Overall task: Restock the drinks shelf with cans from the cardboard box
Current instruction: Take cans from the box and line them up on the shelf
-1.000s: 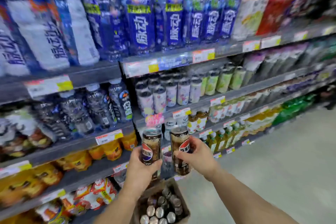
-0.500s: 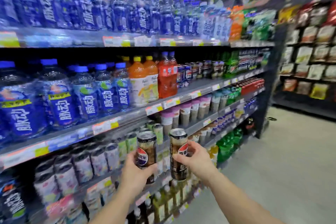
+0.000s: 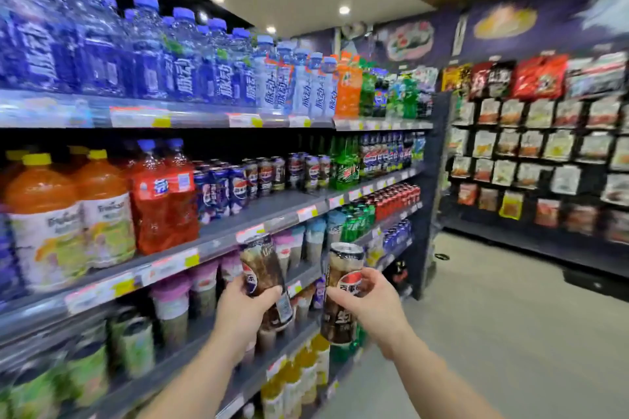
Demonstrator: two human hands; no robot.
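Cans are up in both hands in front of the drinks shelf (image 3: 272, 214): the left hand (image 3: 243, 309) is wrapped around the lower half of a dark cola can (image 3: 262, 269) that leans a little to the left, its top just below the price strip of that shelf, and the right hand (image 3: 374, 306) pinches a second dark can (image 3: 342, 286) between thumb and fingers around its middle, this one standing close to upright and just to the right of the first, the two apart with a narrow gap between them. On the drinks shelf itself a row of small dark cola cans (image 3: 262, 177) stands toward the back, with bare grey board in front of them; to the left of that row stand two red bottles (image 3: 163, 194) and, further left, orange juice bottles (image 3: 68, 214) with yellow caps, while to the right of the row are green soda bottles (image 3: 345, 163) and dark cola bottles (image 3: 377, 156). Above the drinks shelf runs a long line of blue-capped water bottles (image 3: 153, 54). Below the drinks shelf, behind the held cans, sit cups with pink and pale blue lids (image 3: 299, 241), and lower still yellow bottles (image 3: 306, 371) partly hidden by the forearms. Far to the right of the drinks shelf, across the pale floor (image 3: 493, 333), a dark rack of hanging snack packets (image 3: 531, 146) fills the wall
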